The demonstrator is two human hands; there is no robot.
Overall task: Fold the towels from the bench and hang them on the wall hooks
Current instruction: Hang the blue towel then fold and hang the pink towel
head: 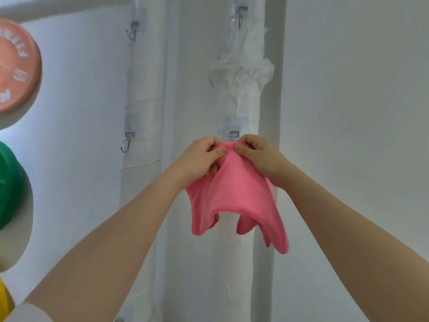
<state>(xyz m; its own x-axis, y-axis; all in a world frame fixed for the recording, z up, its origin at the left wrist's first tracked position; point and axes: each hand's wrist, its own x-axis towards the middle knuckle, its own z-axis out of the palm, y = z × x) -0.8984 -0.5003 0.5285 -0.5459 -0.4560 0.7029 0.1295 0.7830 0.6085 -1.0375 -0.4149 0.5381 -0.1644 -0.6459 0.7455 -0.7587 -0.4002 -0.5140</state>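
At frame centre, left hand (201, 156) and right hand (256, 155) pinch the pink towel (232, 194) top edge directly below the hook (234, 134); the towel hangs vertically.

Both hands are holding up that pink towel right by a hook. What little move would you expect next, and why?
Probably a slight lift and push toward the wall, to catch the fabric on the hook. The left hand and right hand pinch the top of the pink towel close together, just below the hook's bracket, and the rest hangs free. The hook's tip is hidden, so whether it has caught cannot be told.
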